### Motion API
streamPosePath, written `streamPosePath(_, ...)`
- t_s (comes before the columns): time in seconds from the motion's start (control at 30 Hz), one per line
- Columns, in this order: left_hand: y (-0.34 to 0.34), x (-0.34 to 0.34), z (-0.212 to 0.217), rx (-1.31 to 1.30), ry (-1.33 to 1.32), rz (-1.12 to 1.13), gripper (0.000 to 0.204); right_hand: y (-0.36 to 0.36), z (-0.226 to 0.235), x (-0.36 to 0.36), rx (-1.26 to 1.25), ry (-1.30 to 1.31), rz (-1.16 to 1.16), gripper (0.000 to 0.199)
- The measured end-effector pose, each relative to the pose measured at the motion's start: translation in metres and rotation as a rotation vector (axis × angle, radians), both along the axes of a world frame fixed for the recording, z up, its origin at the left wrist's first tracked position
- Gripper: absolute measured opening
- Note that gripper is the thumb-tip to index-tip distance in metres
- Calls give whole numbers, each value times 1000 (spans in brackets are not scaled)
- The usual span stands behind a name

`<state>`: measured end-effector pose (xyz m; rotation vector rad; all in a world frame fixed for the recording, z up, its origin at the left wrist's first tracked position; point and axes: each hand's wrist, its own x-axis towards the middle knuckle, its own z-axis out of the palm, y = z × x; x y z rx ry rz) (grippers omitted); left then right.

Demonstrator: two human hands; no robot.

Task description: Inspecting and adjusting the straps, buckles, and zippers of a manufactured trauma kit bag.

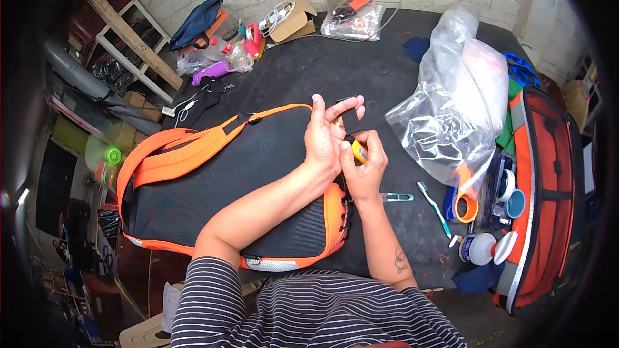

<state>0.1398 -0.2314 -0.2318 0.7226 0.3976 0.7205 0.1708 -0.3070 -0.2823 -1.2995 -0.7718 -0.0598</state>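
A black and orange backpack (225, 187) lies on the dark table with its padded mesh back up. My left forearm crosses it, and my left hand (325, 144) is turned palm up just past its right edge, thumb raised. A thin black strap (347, 99) shows between its bent fingers; the strap's course is partly hidden. Close against the left palm, my right hand (365, 166) grips a small yellow lighter-like thing (360, 151) with a dark end, mostly covered by thumb and fingers. The orange shoulder straps (187, 158) curve along the backpack's far left side.
Clear plastic bags (445, 109) lie on the right, beside a red and orange bag (548, 200). Nearer are a toothbrush (435, 209), a teal-handled cutter (396, 197), an orange tape roll (466, 207) and a white bottle (477, 249). A cardboard box (296, 22) stands at the back.
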Motion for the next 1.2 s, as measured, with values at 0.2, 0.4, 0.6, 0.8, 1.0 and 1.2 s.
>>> streamPosePath(0.2,1,0,-1,-66,-8,-2,66,1,-2,-3,-2,98,52,15)
streamPosePath(0.4,3,0,-3,-46,-9,20,65,3,-3,-5,12,146,71,14)
streamPosePath(0.6,3,-1,-4,-54,-13,-5,61,4,-3,-5,30,142,71,12)
streamPosePath(0.8,0,-1,-3,-45,-14,-1,60,0,-2,-5,30,116,76,12)
streamPosePath(1.0,1,0,-3,-30,-33,-6,60,0,-1,-8,44,207,112,10)
streamPosePath(1.2,1,0,-4,-39,-33,5,61,2,-2,-8,46,184,99,10)
